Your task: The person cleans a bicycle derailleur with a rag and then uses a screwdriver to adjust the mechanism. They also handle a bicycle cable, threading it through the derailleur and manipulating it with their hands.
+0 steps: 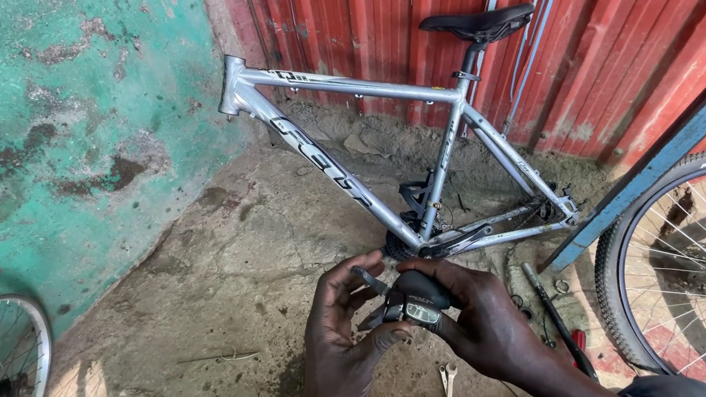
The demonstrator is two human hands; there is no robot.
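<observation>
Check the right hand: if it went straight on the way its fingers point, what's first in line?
The right hand points left, so likely the black gear shifter it grips, then the left hand behind.

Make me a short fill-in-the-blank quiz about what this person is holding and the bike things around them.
1. Both hands, the left hand and the right hand, hold a small black ____ shifter.
2. The silver bicycle frame leans against a ____ corrugated wall.
3. The frame has a black saddle but no ____.
4. A metal ____ lies on the ground below the hands.

Missing words: gear; red; wheels; spanner
</observation>
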